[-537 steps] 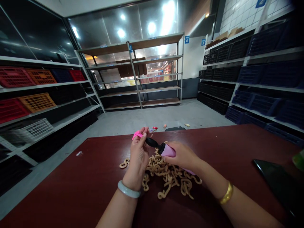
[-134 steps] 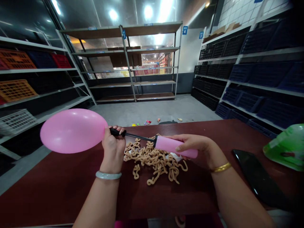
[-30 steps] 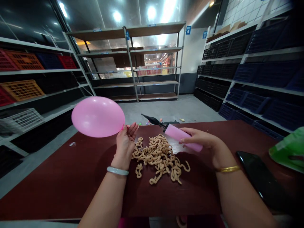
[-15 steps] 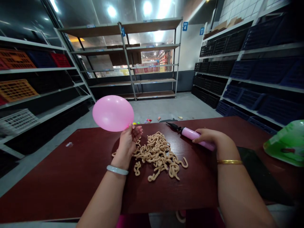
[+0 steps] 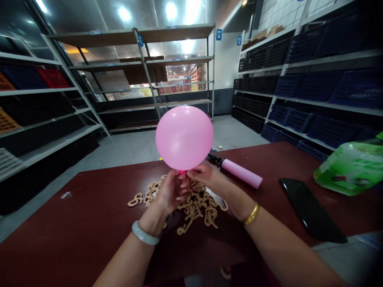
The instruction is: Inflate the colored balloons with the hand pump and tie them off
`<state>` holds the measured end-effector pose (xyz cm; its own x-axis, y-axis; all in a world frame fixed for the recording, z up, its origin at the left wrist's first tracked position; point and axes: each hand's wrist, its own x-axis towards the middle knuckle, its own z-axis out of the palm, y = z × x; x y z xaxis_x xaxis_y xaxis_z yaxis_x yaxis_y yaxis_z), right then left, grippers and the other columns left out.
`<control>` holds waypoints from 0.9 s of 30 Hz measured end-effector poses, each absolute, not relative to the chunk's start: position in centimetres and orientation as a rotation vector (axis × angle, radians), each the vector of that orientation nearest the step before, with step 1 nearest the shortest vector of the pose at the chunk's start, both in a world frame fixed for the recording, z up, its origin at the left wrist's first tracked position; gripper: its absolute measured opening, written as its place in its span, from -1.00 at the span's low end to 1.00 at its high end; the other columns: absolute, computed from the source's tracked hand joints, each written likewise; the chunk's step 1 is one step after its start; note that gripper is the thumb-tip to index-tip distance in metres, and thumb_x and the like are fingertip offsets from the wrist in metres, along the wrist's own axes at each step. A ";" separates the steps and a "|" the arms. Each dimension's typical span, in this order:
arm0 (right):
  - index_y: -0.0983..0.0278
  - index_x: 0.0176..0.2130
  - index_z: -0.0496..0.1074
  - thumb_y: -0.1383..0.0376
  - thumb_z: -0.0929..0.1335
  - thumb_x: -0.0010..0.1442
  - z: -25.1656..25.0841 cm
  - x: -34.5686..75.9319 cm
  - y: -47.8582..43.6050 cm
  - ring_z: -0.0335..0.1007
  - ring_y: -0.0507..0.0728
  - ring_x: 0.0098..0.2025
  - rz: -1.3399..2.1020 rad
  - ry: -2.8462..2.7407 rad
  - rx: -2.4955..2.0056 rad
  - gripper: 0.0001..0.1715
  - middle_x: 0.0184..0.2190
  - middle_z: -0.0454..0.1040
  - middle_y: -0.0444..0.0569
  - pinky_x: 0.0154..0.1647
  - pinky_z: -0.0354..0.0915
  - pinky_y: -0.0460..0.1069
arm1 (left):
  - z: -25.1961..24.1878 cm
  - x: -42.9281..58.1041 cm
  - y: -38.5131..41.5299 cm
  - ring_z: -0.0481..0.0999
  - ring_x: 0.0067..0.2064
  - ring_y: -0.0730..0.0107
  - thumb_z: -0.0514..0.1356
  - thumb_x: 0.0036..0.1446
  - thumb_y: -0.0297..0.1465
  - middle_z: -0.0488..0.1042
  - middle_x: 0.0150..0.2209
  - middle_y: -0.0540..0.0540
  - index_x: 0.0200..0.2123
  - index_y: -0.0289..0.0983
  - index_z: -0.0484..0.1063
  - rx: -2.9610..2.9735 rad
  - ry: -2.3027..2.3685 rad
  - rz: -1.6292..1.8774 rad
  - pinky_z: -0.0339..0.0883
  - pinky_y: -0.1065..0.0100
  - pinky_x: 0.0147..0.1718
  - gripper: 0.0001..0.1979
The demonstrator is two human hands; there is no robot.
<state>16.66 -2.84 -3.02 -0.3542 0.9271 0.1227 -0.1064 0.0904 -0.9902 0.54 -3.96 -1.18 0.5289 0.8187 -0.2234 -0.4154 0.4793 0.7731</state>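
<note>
An inflated pink balloon (image 5: 184, 137) stands upright above the table, its neck pointing down. My left hand (image 5: 172, 191) pinches that neck from the left, fingers curled. From the right, my right hand (image 5: 205, 175) has thumb and forefinger closed on the same neck. Under both hands lies a heap of tan, twisted rope-like strands (image 5: 194, 213), partly covered by them. A pink hand pump (image 5: 241, 173) with a black nozzle end lies on the table beyond my right hand, touched by neither hand.
The dark red table (image 5: 98, 223) carries a black flat slab (image 5: 311, 209) and a green-and-white plastic pouch (image 5: 348, 167) on the right. A scrap of clear plastic (image 5: 66, 195) lies at the left. Shelves with crates (image 5: 323, 89) stand beyond the table.
My right hand has let go of the pump and come to the balloon's neck. The balloon and my left hand have moved right, to the middle. The view has turned slightly right.
</note>
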 end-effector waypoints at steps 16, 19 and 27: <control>0.33 -0.51 0.47 0.18 0.58 -0.18 -2.3 15.6 -3.4 0.32 0.00 -0.55 1.570 -0.859 -0.574 -0.66 -0.59 0.46 -0.14 -0.45 0.30 -0.06 | -2.0 1.6 -3.9 0.17 -0.54 0.61 0.33 0.05 -0.28 0.17 -0.52 0.06 -0.39 -0.31 0.38 0.853 0.583 0.854 -0.09 0.60 -0.68 -0.76; 0.31 -0.49 0.48 0.23 0.58 -0.17 -2.2 15.7 -3.4 0.30 -0.01 -0.51 1.499 -0.837 -0.545 -0.71 -0.56 0.47 -0.15 -0.39 0.27 -0.07 | -2.9 1.6 -3.3 0.20 -0.54 0.56 0.35 0.02 -0.25 0.29 -0.51 0.00 -0.40 -0.30 0.49 1.085 0.771 1.007 -0.01 0.54 -0.65 -0.77; 0.33 -0.49 0.51 0.16 0.58 -0.23 -2.3 14.7 -2.0 0.37 0.04 -0.45 1.429 -0.924 -0.655 -0.65 -0.55 0.50 -0.12 -0.29 0.29 -0.02 | -2.3 0.2 -2.5 0.41 -0.35 0.36 0.30 0.07 -0.35 0.48 -0.44 -0.09 -0.46 -0.22 0.61 1.886 0.953 1.457 0.25 0.38 -0.32 -0.89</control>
